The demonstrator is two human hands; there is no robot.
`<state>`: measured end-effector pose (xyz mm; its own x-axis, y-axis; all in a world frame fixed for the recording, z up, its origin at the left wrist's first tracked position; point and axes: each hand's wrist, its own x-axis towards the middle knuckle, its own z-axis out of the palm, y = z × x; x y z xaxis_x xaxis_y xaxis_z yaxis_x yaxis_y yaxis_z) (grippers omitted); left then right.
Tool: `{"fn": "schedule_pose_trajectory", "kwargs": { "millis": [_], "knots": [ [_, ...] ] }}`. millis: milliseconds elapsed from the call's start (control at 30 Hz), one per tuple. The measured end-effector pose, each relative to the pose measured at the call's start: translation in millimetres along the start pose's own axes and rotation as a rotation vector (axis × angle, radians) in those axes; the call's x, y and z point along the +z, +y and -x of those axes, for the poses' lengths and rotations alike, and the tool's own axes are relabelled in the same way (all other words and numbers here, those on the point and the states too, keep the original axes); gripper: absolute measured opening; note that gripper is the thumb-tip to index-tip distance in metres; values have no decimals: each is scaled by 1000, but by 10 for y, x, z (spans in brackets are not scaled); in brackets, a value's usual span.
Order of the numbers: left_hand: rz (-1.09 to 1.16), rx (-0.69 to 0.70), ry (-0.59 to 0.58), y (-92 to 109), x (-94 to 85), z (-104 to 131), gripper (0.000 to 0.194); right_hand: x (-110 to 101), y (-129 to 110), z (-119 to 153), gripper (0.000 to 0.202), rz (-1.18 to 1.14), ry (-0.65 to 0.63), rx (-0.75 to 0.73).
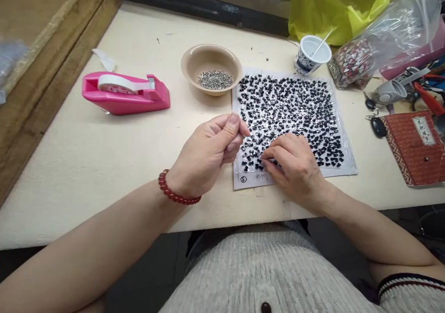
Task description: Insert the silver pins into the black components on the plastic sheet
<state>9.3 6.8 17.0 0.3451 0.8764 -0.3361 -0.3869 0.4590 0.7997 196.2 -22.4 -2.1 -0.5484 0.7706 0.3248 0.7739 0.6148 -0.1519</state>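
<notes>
A white sheet [255, 180] bears several rows of small black pieces, many with thin pins standing up. Over its left edge is my left hand [212, 153], thumb pressed to the fingers; anything between them is too small to make out. My right hand [295, 164] rests over the sheet's lower middle, its thumb and index fingertip together at a black piece, and what they pinch is unclear. Just behind my left hand stands a beige bowl [194, 62] with small silvery metal pieces [215, 79] inside.
A pink tape dispenser [128, 95] lies at the left. Behind the sheet stands a patterned cup [309, 55] with a thin stick. At the right are a clear bag of red and white pieces [354, 60], keys and a red-brown pouch [413, 150]. A wooden frame edges the left.
</notes>
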Motion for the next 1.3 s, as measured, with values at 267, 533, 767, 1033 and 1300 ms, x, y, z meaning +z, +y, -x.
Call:
{"fn": "schedule_pose_trajectory", "kwargs": {
  "millis": [267,533,767,1033,1300],
  "knots": [
    [114,8,26,-25,16,-14,21,18,1,-2,15,4,-19,-6],
    [26,-37,-57,-38,-13,-3,28,27,9,-4,15,2,-8,-9],
    [38,-26,-71,-71,-42,-23,32,27,0,-15,14,-21,-12,-1],
    [191,-85,-56,-48,10,-20,30,-23,40,9,9,-14,40,-29],
    [363,-146,-93,-56,30,-1,43,-385,-126,-149,8,-33,118,-56]
  ]
}}
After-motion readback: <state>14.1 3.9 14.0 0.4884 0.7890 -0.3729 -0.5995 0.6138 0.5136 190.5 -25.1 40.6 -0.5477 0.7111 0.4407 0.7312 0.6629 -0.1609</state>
